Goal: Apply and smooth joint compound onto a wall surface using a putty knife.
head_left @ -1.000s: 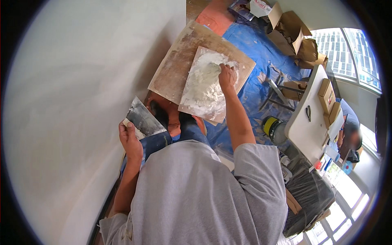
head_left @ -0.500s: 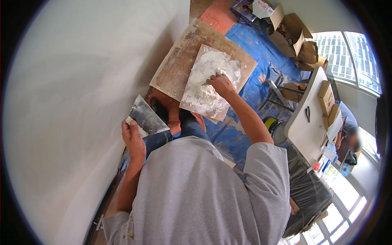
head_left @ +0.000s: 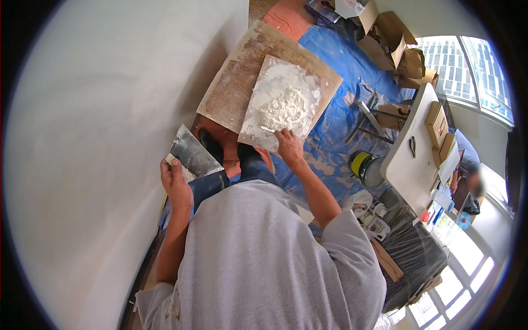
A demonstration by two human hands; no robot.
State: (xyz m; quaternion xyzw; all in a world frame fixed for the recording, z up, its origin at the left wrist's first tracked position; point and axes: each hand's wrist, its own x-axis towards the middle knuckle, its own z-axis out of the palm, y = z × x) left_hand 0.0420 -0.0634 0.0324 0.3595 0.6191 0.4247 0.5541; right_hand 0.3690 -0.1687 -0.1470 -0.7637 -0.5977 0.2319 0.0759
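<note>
My left hand [head_left: 177,181] grips a wide grey metal plastering trowel [head_left: 197,154], tilted beside the wall, with pale plaster along its edge near my fingers. A heap of white plaster [head_left: 283,107] lies on a square mixing board [head_left: 250,135], smeared nearly to its edges. At the near side of that heap, my right hand [head_left: 290,146] is closed on what looks like a small scraper [head_left: 268,129]; only its thin pale edge shows past my fingers. Beneath the mixing board is a larger, worn brown board [head_left: 231,88].
A pale wall [head_left: 99,137] rises close on my left. Blue sheeting [head_left: 335,132] covers the floor, with a bucket [head_left: 366,168] to the right. Beyond stand a white table [head_left: 407,170], cardboard boxes [head_left: 385,41] and a plastic-wrapped dark item [head_left: 412,247]. Another person [head_left: 467,157] is behind the table.
My right hand has drawn back toward me, from the middle of the plaster to its near edge; the plaster looks more heaped. My left hand keeps its hold on the trowel.
</note>
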